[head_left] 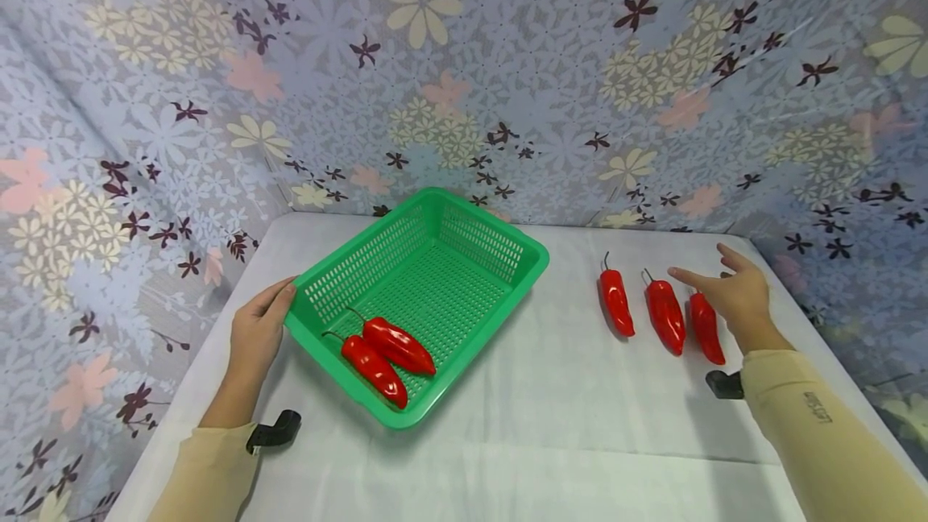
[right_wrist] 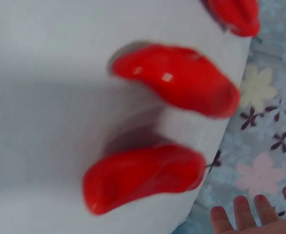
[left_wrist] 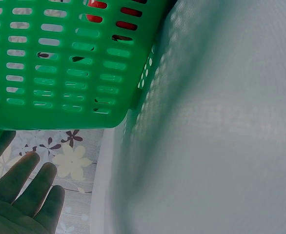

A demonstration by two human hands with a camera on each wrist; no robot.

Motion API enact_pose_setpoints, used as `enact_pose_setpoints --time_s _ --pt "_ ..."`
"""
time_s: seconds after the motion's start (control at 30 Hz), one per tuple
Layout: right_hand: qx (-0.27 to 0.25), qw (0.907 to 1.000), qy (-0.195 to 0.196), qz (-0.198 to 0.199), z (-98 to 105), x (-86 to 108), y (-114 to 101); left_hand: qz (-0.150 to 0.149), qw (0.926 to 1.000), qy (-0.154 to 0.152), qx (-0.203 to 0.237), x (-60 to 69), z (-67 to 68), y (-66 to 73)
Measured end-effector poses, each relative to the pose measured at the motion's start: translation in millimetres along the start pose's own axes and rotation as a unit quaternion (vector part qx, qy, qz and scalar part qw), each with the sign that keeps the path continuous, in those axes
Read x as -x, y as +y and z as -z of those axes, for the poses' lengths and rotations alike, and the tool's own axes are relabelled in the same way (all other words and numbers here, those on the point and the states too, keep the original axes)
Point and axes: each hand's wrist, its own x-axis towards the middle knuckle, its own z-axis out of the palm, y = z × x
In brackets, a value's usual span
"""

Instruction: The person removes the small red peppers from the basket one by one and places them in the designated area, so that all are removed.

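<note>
The right hand (head_left: pixel 741 296) is spread near the rightmost pepper (head_left: pixel 706 330), holding nothing; the left hand (head_left: pixel 257 327) pinches the green basket (head_left: pixel 442 288) rim. Two peppers (head_left: pixel 397 345) lie inside; three loose peppers (head_left: pixel 664 316) remain on the surface (head_left: pixel 536 393).

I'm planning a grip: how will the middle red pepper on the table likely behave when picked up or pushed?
The middle red pepper is probably slippery, given its glossy highlights. Its rounded sides suggest it may rock if pushed, though its tapered, uneven shape should limit rolling. Its thin stem might bend if pinched.
</note>
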Motion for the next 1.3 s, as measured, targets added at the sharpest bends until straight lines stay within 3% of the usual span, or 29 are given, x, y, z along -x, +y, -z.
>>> enact_pose_setpoints --time_s 0.3,0.53,0.77,1.1,1.3 --pt "-0.021 0.9963 -0.011 0.083 -19.3 15.7 -32.5 0.000 1.0000 0.002 0.003 -1.2 -0.1 -0.6" --pt "-0.044 0.9873 -0.035 0.149 -34.3 30.8 -65.1 0.004 1.0000 0.007 0.004 -2.0 0.1 0.2" --pt "-0.061 0.9801 -0.059 0.180 -46.0 46.0 -92.2 0.001 0.9999 0.009 0.012 -3.4 -0.5 0.7" --pt "-0.073 0.9691 -0.090 0.218 -65.6 65.3 -114.7 -0.005 0.9998 0.001 0.017 -3.9 -2.8 0.7" --pt "-0.080 0.9528 -0.128 0.264 -85.2 79.8 -127.8 0.006 0.9999 -0.005 0.009 -1.5 -0.7 -0.6"
